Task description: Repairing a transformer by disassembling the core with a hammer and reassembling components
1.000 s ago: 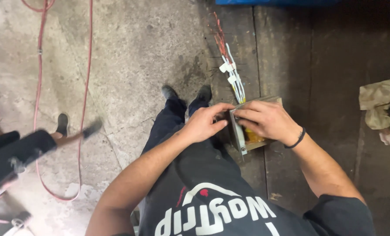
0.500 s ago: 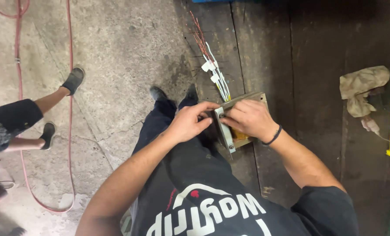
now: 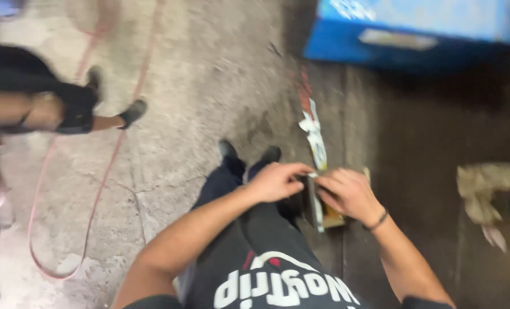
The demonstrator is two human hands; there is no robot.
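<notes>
At waist height, just before the body, a small flat metal box (image 3: 323, 209) is gripped at its near end by the left hand (image 3: 275, 182) and right hand (image 3: 349, 194), fingers pressed together on it. Steadier support is advised, judging by the blur. Its long axis runs away from the body, wires (image 3: 314, 134) trailing toward the blue bin (image 3: 415, 34).

left hand (image 3: 276, 181) + right hand (image 3: 348, 194) | gripping small metal box (image 3: 323, 213) | wires (image 3: 314, 133)
</notes>
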